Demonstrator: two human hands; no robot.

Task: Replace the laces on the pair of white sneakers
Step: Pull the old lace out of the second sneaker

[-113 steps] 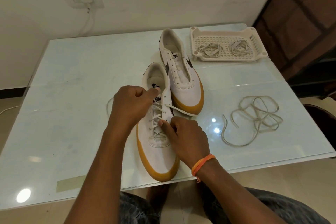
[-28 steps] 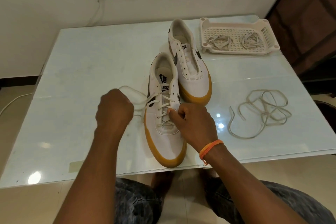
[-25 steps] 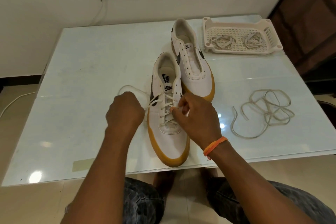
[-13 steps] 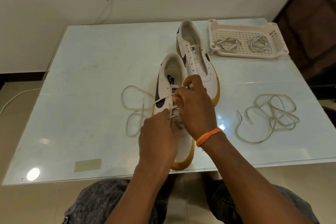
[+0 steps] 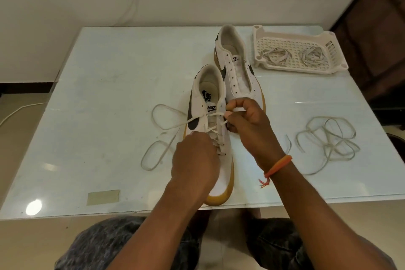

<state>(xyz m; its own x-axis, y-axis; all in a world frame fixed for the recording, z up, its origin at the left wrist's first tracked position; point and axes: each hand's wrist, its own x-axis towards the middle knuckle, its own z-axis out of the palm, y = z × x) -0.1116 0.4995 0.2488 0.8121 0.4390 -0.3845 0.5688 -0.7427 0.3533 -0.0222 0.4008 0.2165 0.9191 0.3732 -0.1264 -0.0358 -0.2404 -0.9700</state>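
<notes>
Near sneaker [image 5: 215, 138]: stands at the table's front edge, about six o'clock from the far sneaker [image 5: 238, 72], toe towards the person; laced partway up, the top eyelets unthreaded.
Lace [image 5: 166, 127]: soft, limp and light, I'd judge; its free end lies in loose loops on the glass at nine o'clock from the shoe.
Right hand [image 5: 247, 125]: fingers curled, pinching the lace's other end just beside the upper eyelets at three o'clock.
Left hand [image 5: 195, 160]: curled over the lower crossings; whether it pinches a strand or only presses the shoe, I cannot tell.
Handling: the cord will likely flop and slide, so the stiff tip looks the best place to hold for threading; the shoe seems light enough to shift unless steadied.
Far sneaker: bare of laces, at twelve o'clock.
Loose laces [image 5: 328, 140]: a tangle at three o'clock, well apart.
Tray [image 5: 258, 35]: at one o'clock, holding two coiled laces.
</notes>
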